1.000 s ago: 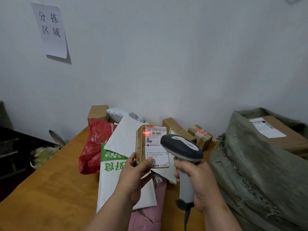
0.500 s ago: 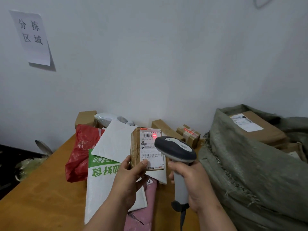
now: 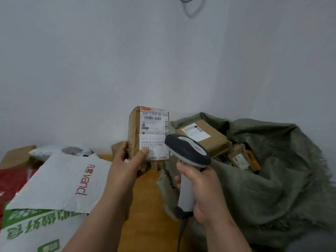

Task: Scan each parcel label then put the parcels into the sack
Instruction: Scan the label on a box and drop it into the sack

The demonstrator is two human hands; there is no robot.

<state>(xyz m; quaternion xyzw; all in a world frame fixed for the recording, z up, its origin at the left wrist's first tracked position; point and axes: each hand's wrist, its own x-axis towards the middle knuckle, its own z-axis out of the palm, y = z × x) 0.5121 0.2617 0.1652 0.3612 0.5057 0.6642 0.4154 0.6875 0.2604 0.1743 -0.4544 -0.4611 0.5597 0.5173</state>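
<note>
My right hand [image 3: 203,190] is nearest to me, its fingers [image 3: 183,169] curled tight round the pale handle of the scanner [image 3: 187,151], whose dark head tips up toward the parcel; its cable drops away below my wrist. Just to the left and a little further out, my left hand [image 3: 127,166] holds the small brown parcel [image 3: 145,135] upright above the bench [image 3: 145,206], thumb pressed on the lower part of the white label [image 3: 154,131] and the other fingers wrapped round the back edge. The wrapping is creased brown paper, and the label faces me with a barcode and a row of printed numbers along its top. A second ago a red scan line sat across the top of that label; it is gone now, and I have lifted the parcel higher and carried it right, so it hangs beside the mouth of the sack [image 3: 272,179]. On my left lie a white mailer [image 3: 63,180] with red lettering, a green and white bag [image 3: 32,230] under it, and a red bag [image 3: 11,180] at the edge. Beyond the scanner the grey-green sack stands open, with a brown box [image 3: 212,137] bearing its own label resting inside.
</note>
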